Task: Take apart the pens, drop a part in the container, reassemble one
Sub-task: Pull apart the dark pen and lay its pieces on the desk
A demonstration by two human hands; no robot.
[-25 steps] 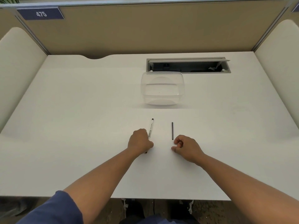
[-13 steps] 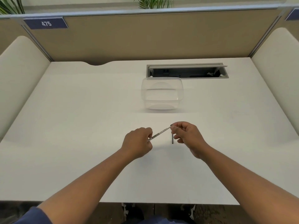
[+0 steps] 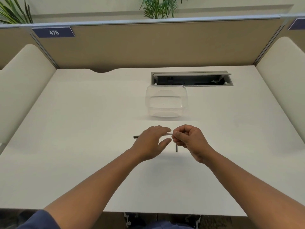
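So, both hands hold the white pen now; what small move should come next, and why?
Probably pull the hands apart along the white pen: the right hand pinches one end, the left hand holds the barrel, the dark end sticks out left, and the container holds nothing.

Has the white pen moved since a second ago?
Yes. The white pen is off the desk, now held level by both hands, while the dark pen stays put.
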